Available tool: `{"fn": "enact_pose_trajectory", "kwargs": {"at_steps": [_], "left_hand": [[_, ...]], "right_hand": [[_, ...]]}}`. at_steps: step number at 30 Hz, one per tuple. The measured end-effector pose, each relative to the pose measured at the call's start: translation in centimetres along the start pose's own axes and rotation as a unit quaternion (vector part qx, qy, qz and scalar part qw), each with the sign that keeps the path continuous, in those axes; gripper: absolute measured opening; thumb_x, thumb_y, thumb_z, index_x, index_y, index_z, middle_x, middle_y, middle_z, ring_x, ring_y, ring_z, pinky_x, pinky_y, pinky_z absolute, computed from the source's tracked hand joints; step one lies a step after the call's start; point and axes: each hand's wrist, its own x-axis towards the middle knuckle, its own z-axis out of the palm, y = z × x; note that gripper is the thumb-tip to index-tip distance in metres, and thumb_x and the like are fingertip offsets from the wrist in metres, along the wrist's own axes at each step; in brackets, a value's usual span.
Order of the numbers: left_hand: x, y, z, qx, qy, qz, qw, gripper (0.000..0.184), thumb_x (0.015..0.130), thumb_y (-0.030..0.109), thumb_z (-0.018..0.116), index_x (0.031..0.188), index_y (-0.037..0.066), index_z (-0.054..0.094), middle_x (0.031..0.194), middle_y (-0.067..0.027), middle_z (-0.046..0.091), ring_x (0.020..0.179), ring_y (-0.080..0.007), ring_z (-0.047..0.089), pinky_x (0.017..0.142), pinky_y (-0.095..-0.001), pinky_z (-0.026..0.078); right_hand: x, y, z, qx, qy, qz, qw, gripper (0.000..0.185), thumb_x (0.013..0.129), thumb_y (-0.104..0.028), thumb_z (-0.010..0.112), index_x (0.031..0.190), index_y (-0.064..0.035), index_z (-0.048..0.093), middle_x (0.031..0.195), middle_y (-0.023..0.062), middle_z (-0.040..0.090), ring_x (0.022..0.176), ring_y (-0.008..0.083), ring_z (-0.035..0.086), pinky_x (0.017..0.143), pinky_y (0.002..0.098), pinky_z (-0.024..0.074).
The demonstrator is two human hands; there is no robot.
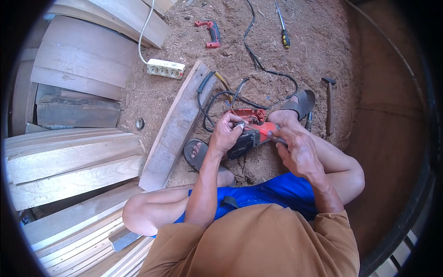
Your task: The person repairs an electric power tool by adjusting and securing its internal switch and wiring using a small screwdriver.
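A red and black power tool (242,147) lies between my feet, its red housing partly opened with wires showing. My left hand (224,135) is closed over it, pinching a small dark part (240,123) between thumb and fingers; what the part is I cannot make out. In my right hand (299,151) is a screwdriver (276,138) with a reddish, partly clear handle. Its thin shaft points left toward my left fingertips. The exact contact of the tip is too small to tell. A black power cord (217,99) loops away behind the tool.
A thick plank (171,134) lies left of my feet, near a white power strip (165,69) and a tape roll (140,123). Farther off are a red-black handle cover (214,34) and another screwdriver (285,39). A hammer (330,106) lies right; stacked boards (76,159) fill the left.
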Motion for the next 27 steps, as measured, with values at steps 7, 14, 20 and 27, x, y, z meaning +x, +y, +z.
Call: {"fn": "enact_pose_trajectory", "kwargs": {"at_steps": [7,14,20,27], "left_hand": [[0.1,0.1,0.2,0.083,0.009,0.015,0.996,0.018,0.095,-0.004,0.062,0.112,0.000,0.057,0.110,-0.0152,0.074,0.097,-0.0124,0.070,0.085,-0.0266,0.057],[0.3,-0.9,0.0,0.100,0.015,0.030,0.994,0.018,0.095,-0.002,0.063,0.111,0.001,0.057,0.108,-0.0122,0.074,0.097,-0.0121,0.070,0.082,-0.0263,0.055],[0.2,-0.3,0.2,0.078,0.027,0.034,0.996,0.018,0.095,-0.003,0.061,0.112,0.000,0.056,0.108,-0.0138,0.074,0.097,-0.0131,0.070,0.085,-0.0271,0.056],[0.2,0.2,0.6,0.062,0.020,0.043,0.997,0.018,0.096,-0.004,0.060,0.113,-0.002,0.056,0.109,-0.0161,0.074,0.095,-0.0143,0.071,0.086,-0.0278,0.058]], "right_hand": [[0.0,-0.5,0.4,-0.077,0.024,-0.046,0.996,0.038,0.079,0.005,0.071,0.116,-0.0037,0.071,0.101,0.0176,0.064,0.096,0.0387,0.067,0.080,0.0440,0.0551],[0.8,-0.7,0.0,-0.034,0.035,-0.070,0.996,0.027,0.085,-0.003,0.072,0.111,-0.0028,0.068,0.103,0.0229,0.067,0.093,0.0418,0.068,0.077,0.0500,0.0549],[1.3,-0.8,-1.0,0.075,0.008,-0.037,0.996,0.030,0.084,-0.003,0.072,0.112,0.0019,0.063,0.102,0.0245,0.064,0.094,0.0447,0.064,0.083,0.0497,0.0522],[0.8,-0.1,-0.1,0.080,0.082,-0.122,0.986,0.030,0.085,0.002,0.073,0.114,0.0021,0.063,0.098,0.0216,0.064,0.090,0.0428,0.064,0.086,0.0481,0.0524]]}}
